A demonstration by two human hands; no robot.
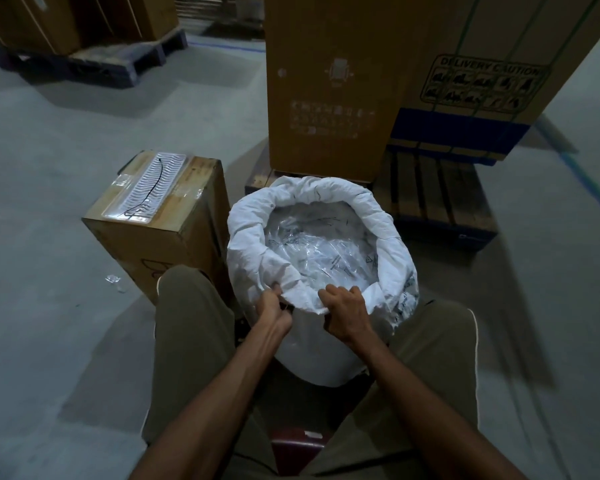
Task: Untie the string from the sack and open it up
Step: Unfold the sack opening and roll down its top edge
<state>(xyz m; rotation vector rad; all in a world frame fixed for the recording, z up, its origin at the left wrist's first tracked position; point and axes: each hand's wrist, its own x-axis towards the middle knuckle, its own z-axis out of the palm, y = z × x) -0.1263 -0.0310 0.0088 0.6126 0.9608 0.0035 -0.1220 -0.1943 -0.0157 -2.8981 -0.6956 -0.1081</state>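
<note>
Both of my hands are clenched on the near rim of the white sack (321,237), which I take as my landmark. Left of the sack, just beside it, a small cardboard box (146,233) stands on the grey floor (49,168), with a clear plastic sheet taped over its top. Below that box, my left knee (187,306) in olive trousers sits close against the sack's left side. My left hand (272,308) pinches the rolled-down edge at the sack's near left, fingers curled under the fold. I can see no string from this view. The sack stands upright between my knees, its mouth open wide and its top cuffed outward all around; crumpled clear plastic (321,251) fills the inside. My right hand (343,311) grips the same rolled edge at the near right, knuckles up, fabric bunched in the fist. Behind the sack, a tall cardboard carton (333,81) rises on a wooden pallet (437,199). Right of that, another carton (482,64) bears a delivery caution label.
</note>
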